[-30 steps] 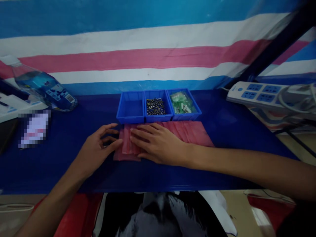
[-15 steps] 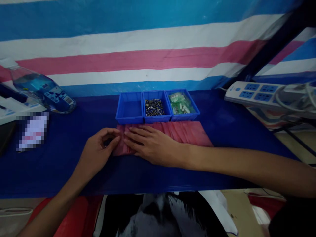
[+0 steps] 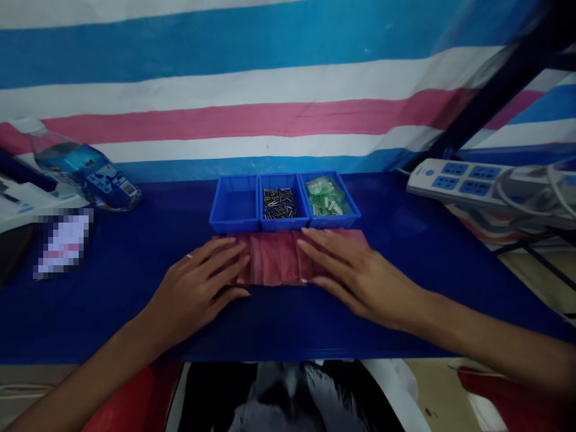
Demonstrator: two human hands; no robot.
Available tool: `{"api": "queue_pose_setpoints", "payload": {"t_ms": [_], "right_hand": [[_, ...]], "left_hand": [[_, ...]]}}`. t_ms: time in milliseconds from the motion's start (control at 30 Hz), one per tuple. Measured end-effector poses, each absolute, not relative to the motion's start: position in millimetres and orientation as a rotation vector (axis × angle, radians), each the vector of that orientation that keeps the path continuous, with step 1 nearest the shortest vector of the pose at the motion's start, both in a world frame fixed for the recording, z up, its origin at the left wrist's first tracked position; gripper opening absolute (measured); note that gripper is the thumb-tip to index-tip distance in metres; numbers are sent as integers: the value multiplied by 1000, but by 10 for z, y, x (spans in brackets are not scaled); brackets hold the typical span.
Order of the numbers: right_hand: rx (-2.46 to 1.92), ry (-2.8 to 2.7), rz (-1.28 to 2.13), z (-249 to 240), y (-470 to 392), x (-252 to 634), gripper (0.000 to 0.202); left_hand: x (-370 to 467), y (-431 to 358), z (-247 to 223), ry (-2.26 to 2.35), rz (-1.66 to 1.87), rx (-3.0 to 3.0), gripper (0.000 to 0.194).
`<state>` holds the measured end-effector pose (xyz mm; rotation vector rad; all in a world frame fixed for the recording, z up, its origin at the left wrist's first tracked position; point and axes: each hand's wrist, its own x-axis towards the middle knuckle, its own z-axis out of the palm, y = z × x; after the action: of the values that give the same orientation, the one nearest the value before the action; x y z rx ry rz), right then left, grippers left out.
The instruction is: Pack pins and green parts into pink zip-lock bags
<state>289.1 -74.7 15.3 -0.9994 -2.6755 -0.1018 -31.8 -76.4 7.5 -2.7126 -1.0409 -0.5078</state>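
Note:
A row of overlapping pink plastic bags (image 3: 274, 259) lies flat on the blue table (image 3: 270, 324). On the row's left end rests my left hand (image 3: 198, 288), palm down with fingers spread. My right hand (image 3: 360, 273) lies spread over the right part of the row. Neither hand grips anything. Just behind the bags stand three blue bins side by side: the left bin (image 3: 236, 201) has nothing in it, the middle one holds many small metal screws (image 3: 279, 203), and the right one holds green-tinted bags with white pieces (image 3: 328, 197).
A clear bottle with a blue label (image 3: 96, 174) leans at the back left, near a white object (image 3: 40, 201) and a blurred-out item (image 3: 65, 243). A white power strip (image 3: 468, 179) with cables sits at the right. Striped sheeting (image 3: 252, 120) hangs behind.
My right hand has moved right along the bags. My left hand has opened from a curled pose and now lies over the left end. The camera view has shifted slightly.

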Motion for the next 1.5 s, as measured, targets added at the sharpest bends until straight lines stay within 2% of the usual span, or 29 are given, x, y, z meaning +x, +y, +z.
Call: {"api": "queue_pose_setpoints", "payload": {"t_ms": [100,233,400,533,633,733,967,1133,1300,1500], "right_hand": [[-972,-2591,-97,570,-299,2753,40],[-1098,-2954,41,855,526,2414,27],[-1460,-3221,174,707,1012,2014,40],[-1406,-3215,290,625,1012,1956,48],[-1336,-3219,514,616,978,2007,33],[-1367,-3147,587,608,946,2054,21],[-1248,-2978,767,614,911,2095,14],[-1299,-2816,765,784,864,2202,23],[-1204,-2791,620,1021,702,2295,22],[-954,-2963,715,1053,406,2210,18]], "left_hand": [[-198,-549,307,-948,-563,-2743,36],[-16,-63,378,-888,-502,-2752,34],[48,285,179,-802,-645,-2759,28],[52,296,116,-792,-794,-2748,23],[58,291,120,-828,-872,-2775,21],[61,300,112,-882,-929,-2789,20],[62,271,102,-910,-904,-2791,23],[17,123,108,-982,-845,-2776,38],[-28,47,92,-941,-908,-2701,31],[-65,100,52,-997,-913,-2612,26]]}}
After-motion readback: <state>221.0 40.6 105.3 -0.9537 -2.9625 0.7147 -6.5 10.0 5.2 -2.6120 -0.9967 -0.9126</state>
